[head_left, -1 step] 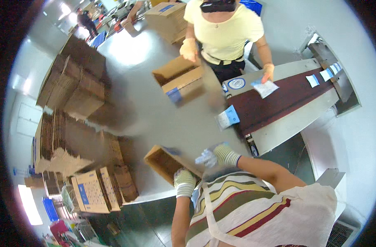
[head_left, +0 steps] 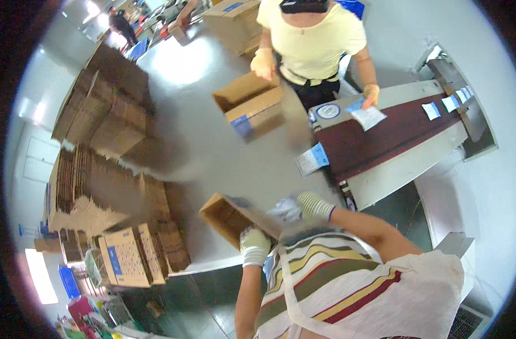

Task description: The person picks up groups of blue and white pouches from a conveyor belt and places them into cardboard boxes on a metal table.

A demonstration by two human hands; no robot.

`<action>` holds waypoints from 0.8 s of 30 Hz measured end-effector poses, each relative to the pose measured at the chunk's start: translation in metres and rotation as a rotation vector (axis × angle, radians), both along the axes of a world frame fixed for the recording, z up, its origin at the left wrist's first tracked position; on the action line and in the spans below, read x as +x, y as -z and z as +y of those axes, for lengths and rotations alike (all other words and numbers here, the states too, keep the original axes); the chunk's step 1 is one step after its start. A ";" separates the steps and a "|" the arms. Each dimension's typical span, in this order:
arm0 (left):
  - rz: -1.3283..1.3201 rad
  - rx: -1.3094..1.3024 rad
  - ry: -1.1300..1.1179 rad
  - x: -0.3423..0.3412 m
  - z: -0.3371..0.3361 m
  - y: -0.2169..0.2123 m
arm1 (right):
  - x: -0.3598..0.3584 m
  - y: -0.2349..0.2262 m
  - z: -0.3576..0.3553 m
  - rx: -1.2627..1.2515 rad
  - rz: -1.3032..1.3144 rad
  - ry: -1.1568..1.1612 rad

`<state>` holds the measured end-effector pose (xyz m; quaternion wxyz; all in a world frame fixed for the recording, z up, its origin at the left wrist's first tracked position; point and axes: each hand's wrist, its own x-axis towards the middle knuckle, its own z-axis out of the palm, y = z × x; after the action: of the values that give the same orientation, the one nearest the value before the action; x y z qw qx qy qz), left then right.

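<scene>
An open cardboard box (head_left: 223, 219) stands tilted at the table's near edge. My left hand (head_left: 254, 247), in a striped knit glove, grips its near wall, fingers over the rim. Just right of the box, my gloved right hand (head_left: 315, 206) is closed on blue-and-white packets (head_left: 286, 210); blur hides how many. Beyond it, a single blue-and-white packet (head_left: 312, 160) hangs over the lower end of the dark red conveyor belt (head_left: 376, 144).
Across the table (head_left: 213, 164), a co-worker's gloved hand (head_left: 262, 63) touches a second open box (head_left: 257, 116); the other holds a packet (head_left: 369, 116) over the belt. More packets (head_left: 431, 111) lie up the belt. Stacked flat cartons (head_left: 100, 186) line the left side.
My right hand has shifted slightly up and to the right with the packets. My left hand stays on the box. The whole view has shifted a little.
</scene>
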<state>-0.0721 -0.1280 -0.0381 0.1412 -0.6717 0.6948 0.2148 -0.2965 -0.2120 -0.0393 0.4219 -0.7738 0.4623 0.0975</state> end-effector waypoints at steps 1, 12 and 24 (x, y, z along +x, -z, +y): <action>-0.007 -0.049 0.014 0.001 0.002 0.005 | -0.008 0.021 0.003 0.115 -0.375 0.212; 0.004 0.063 -0.043 0.013 0.002 0.003 | 0.048 0.046 0.032 -0.486 0.033 -0.031; 0.132 -0.058 -0.059 0.034 0.022 0.047 | 0.050 0.051 0.017 0.555 -1.134 0.564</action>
<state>-0.0385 -0.1063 -0.0854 0.0693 -0.6802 0.6883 0.2426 -0.2460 -0.1954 -0.0901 0.7900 -0.4191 0.3117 -0.3209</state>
